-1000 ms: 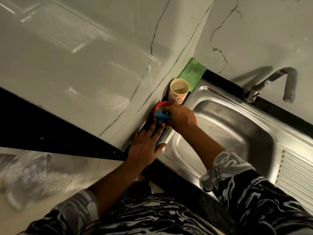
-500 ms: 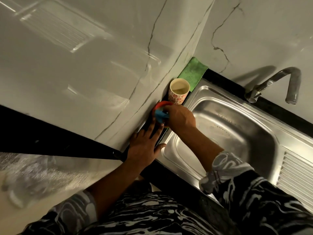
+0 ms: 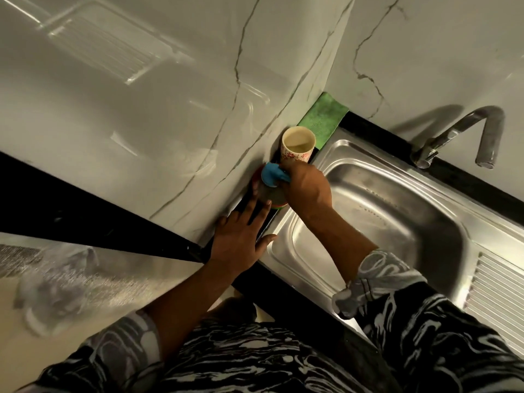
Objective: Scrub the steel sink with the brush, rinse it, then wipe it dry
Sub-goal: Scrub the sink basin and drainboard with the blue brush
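The steel sink [image 3: 397,211] fills the right half of the view, its basin bare. At its left rim my right hand [image 3: 307,188] grips a blue-handled brush [image 3: 271,173] held over a small red round container [image 3: 272,198] on the black counter strip. My left hand [image 3: 241,239] lies flat on that strip, fingers straight, fingertips touching the red container. A green cloth [image 3: 323,119] lies in the corner behind a patterned cup [image 3: 297,146].
The steel tap [image 3: 459,134] stands on the back ledge, its spout over the basin's far side. A ribbed drainboard [image 3: 499,302] runs along the right. Glossy marbled wall panels close in the left and back. A blurred pale surface lies at lower left.
My right hand has raised the blue brush a little from the red container, showing more of its handle. My left hand has stayed flat beside the container.
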